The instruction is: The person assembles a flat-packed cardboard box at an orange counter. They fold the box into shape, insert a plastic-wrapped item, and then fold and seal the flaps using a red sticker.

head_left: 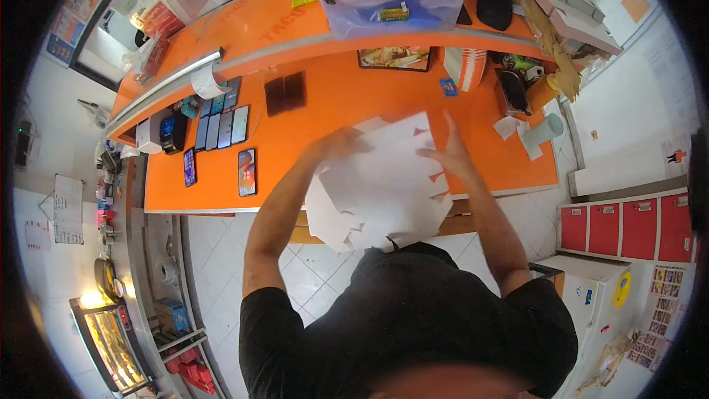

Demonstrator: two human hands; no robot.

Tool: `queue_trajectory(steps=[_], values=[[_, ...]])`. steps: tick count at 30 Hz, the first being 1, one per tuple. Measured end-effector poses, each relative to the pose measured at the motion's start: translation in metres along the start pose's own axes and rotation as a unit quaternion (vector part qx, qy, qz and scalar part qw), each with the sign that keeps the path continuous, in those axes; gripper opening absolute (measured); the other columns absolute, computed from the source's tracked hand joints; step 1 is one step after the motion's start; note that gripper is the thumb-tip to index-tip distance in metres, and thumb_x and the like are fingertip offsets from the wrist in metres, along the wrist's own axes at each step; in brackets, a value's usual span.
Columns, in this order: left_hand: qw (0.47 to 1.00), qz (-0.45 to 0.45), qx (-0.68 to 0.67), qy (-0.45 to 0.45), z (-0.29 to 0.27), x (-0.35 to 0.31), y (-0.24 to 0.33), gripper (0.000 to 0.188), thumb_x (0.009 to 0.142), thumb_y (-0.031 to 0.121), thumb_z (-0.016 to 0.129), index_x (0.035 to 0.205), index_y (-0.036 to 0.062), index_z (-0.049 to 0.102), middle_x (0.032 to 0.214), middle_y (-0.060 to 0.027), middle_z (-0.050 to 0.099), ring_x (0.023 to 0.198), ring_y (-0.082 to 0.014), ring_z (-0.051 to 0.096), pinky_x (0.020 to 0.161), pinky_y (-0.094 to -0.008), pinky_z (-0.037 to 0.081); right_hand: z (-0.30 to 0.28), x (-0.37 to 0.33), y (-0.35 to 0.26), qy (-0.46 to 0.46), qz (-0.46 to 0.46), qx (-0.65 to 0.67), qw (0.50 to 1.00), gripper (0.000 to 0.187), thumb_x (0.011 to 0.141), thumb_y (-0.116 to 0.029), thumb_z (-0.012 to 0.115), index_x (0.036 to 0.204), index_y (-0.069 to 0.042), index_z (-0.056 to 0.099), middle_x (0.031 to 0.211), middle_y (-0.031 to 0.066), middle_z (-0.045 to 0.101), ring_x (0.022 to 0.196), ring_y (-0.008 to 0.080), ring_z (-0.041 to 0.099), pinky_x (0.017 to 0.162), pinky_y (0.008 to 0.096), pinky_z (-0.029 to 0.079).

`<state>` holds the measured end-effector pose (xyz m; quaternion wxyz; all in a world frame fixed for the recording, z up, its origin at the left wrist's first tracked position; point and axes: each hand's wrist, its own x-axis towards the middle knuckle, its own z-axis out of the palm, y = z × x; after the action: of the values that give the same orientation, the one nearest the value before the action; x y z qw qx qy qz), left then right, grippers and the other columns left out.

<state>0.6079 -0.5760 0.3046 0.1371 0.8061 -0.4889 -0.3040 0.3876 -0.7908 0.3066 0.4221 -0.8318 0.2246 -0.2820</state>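
Note:
A white cardboard box blank [399, 170], with slots and small flaps along its sides, spans the front edge of the orange counter and reaches back to my chest. It looks flat or only partly folded. My left hand [341, 145] grips its far left edge; motion blurs the fingers. On the right edge, my right hand [450, 154] holds it with the thumb over the board and the index finger stretched away. Fingers beneath the cardboard are hidden.
Several phones [221, 127] lie on the orange counter [310, 118] at left, near a dark brown folded case [286, 94]. Paper scraps and a pale green cylinder [545, 130] sit at right. A clear plastic bin [399, 9] stands on the raised shelf.

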Motion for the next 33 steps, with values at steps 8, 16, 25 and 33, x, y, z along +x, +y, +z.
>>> queue_trajectory(steps=[8, 16, 25, 33], values=[[0.906, 0.007, -0.411, 0.101, -0.011, -0.081, 0.07, 0.052, 0.095, 0.035, 0.062, 0.128, -0.0043, 0.054, 0.117, -0.0111, 0.065, 0.103, -0.018, 0.062, 0.089, -0.0316, 0.049, -0.036, 0.084, -0.044, -0.429, -0.007, -0.041, 0.902, 0.056, 0.066, -0.031, 0.085, 0.109, 0.0, 0.066, 0.101, 0.0178, 0.07, 0.091, 0.0274, 0.068, 0.079, 0.0358, 0.052], [0.681, -0.089, -0.686, 0.24, 0.098, -0.066, 0.065, 0.04, 0.095, 0.032, 0.06, 0.116, -0.0024, 0.06, 0.099, -0.0086, 0.063, 0.082, -0.0165, 0.06, 0.07, -0.0329, 0.05, 0.034, 0.101, -0.064, -0.571, -0.146, -0.193, 0.784, 0.062, 0.07, -0.03, 0.081, 0.121, -0.002, 0.06, 0.102, 0.017, 0.069, 0.09, 0.0278, 0.067, 0.081, 0.0383, 0.052], [0.638, -0.136, -0.725, 0.222, 0.163, -0.048, -0.002, 0.048, 0.093, 0.039, 0.061, 0.112, -0.005, 0.056, 0.097, -0.0135, 0.064, 0.084, -0.0255, 0.065, 0.073, -0.0402, 0.056, 0.132, 0.063, 0.047, -0.587, -0.193, -0.167, 0.768, 0.055, 0.074, -0.028, 0.077, 0.124, -0.012, 0.061, 0.107, 0.0163, 0.068, 0.097, 0.0343, 0.063, 0.086, 0.043, 0.051], [0.535, -0.195, -0.783, 0.252, 0.187, -0.057, -0.019, 0.035, 0.1, 0.029, 0.052, 0.103, -0.0023, 0.067, 0.089, -0.0048, 0.067, 0.074, -0.0149, 0.061, 0.061, -0.0297, 0.05, 0.151, -0.064, 0.035, -0.298, -0.279, -0.275, 0.87, 0.033, 0.082, -0.012, 0.06, 0.114, -0.016, 0.067, 0.099, 0.0061, 0.063, 0.106, 0.029, 0.056, 0.089, 0.0465, 0.048]])
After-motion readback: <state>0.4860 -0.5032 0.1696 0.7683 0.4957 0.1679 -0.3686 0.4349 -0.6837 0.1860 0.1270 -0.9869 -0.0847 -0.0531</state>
